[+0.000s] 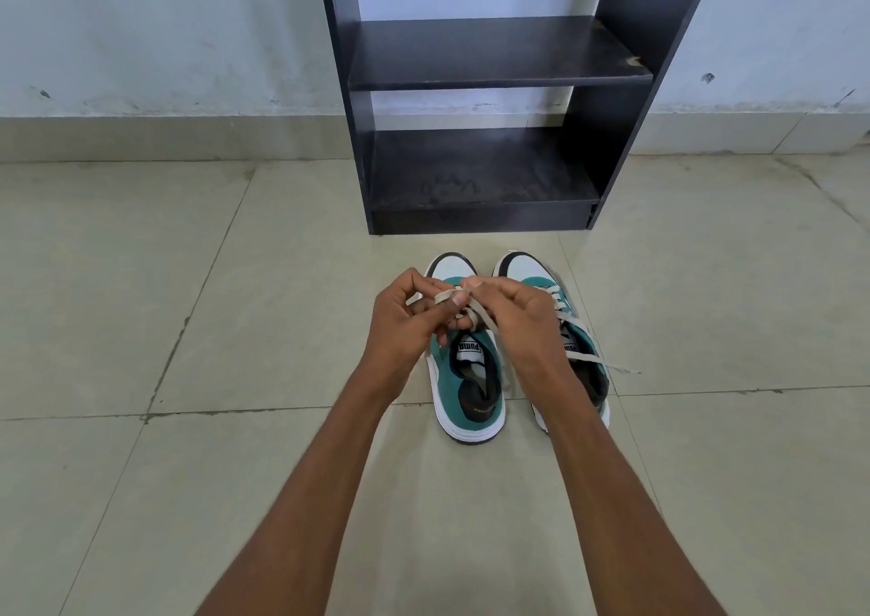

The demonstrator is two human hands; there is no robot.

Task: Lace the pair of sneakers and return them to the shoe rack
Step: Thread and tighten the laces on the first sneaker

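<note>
Two teal, white and black sneakers stand side by side on the floor, toes pointing at the rack. Over the left sneaker (463, 380) my left hand (405, 328) and my right hand (513, 318) meet, each pinching a strand of its off-white lace (478, 314). The fingers hide the eyelets and most of the tongue. The right sneaker (581, 347) is partly behind my right wrist; its lace (595, 359) is threaded, with a loose end trailing right onto the tile. The dark shoe rack (489, 177) stands just beyond, both shelves bare.
Pale tiled floor (188, 333) spreads on every side of the shoes. A light painted wall (165, 41) with a tiled skirting runs behind the rack. The rack's bottom shelf is dusty and sits slightly above floor level.
</note>
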